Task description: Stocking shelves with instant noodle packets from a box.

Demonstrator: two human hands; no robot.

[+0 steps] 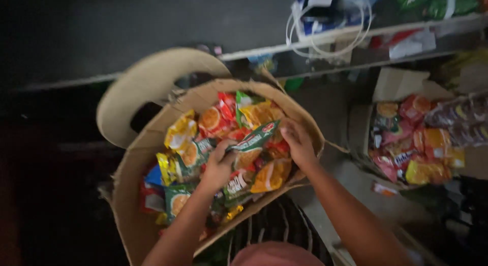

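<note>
Sorting through a cardboard box [133, 195] of snack packets seems the step in hand: the left hand [219, 167] has its fingers closed on a green packet [252, 142] atop the pile, the right hand [299, 144] presses neighbouring packets, and lifting it free likely comes next

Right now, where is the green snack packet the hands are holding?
In the head view, the green packet sits centre frame over the open cardboard box, pinched between the left hand and right hand.
</note>
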